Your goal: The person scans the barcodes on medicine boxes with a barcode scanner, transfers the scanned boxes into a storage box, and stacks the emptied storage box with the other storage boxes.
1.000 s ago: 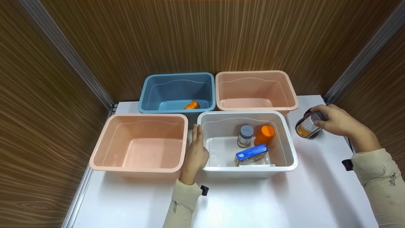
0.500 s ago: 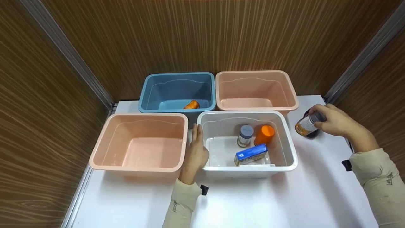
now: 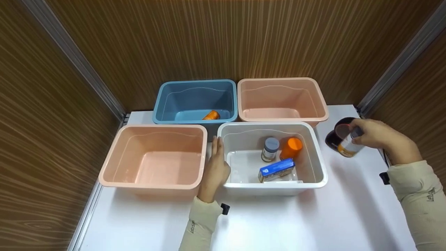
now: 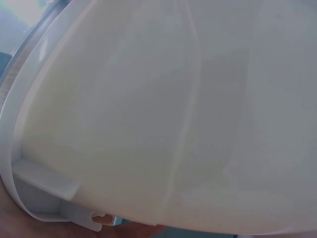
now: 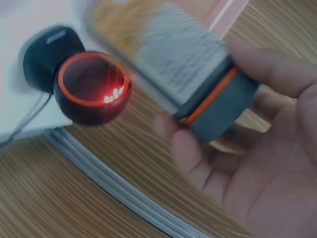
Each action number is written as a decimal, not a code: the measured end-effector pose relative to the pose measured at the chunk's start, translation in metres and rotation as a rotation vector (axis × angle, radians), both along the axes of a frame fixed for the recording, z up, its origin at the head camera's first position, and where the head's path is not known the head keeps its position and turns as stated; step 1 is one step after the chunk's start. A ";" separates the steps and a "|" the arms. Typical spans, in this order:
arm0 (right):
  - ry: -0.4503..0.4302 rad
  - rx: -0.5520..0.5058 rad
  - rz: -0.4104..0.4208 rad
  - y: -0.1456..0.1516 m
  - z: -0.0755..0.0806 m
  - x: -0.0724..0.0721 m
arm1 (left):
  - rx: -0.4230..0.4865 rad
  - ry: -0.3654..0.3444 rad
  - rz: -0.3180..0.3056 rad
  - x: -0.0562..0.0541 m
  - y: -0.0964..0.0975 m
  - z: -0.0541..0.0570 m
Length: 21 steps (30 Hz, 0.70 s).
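In the head view, my right hand (image 3: 378,136) holds a bottle (image 3: 349,144) by its dark grey cap, tilted with its base down and to the left. The right wrist view shows the bottle's white and yellow label (image 5: 171,52), blurred, with fingers and thumb around the cap (image 5: 225,106). Beside it stands a black barcode scanner (image 5: 91,109) with a glowing red ring. My left hand (image 3: 215,170) rests with straight fingers against the left side of the white bin (image 3: 317,157); the left wrist view is mostly filled by that bin's wall (image 4: 124,109).
Inside the white bin are a grey-capped bottle (image 3: 270,150), an orange-capped bottle (image 3: 291,149) and a blue box (image 3: 277,170). A blue bin (image 3: 195,83) holds an orange bottle (image 3: 211,115). Pink bins stand front left (image 3: 153,186) and back right (image 3: 282,92). Wood-patterned panels (image 3: 223,42) enclose the table.
My right hand has moved the bottle a little to the right and toward me, off the front of the scanner, so more of the scanner shows. My left hand has stayed put.
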State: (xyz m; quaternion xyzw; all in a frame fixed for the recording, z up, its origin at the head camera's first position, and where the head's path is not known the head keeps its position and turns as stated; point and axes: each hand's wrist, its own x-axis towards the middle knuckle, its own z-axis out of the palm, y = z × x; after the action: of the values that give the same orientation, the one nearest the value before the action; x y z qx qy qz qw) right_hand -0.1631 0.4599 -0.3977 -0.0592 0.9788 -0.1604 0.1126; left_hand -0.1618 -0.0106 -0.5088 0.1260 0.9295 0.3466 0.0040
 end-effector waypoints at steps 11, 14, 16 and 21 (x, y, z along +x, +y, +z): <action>0.040 -0.107 -0.006 -0.008 0.004 -0.001 | 0.027 -0.004 -0.003 0.000 -0.001 -0.001; 0.001 -0.083 -0.032 -0.007 0.006 0.001 | 0.018 -0.024 0.003 -0.001 0.000 0.000; -0.013 -0.051 -0.045 -0.006 0.008 0.002 | 0.008 -0.039 0.007 -0.001 0.000 0.000; 0.052 -0.032 -0.051 -0.009 0.018 0.002 | 0.013 -0.032 -0.001 -0.002 0.001 0.001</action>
State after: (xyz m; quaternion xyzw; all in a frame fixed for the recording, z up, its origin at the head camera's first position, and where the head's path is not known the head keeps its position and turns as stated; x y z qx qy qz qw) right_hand -0.1607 0.4506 -0.3797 -0.0399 0.9799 -0.1772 0.0822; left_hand -0.1634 -0.0095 -0.5081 0.1209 0.9271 0.3544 0.0181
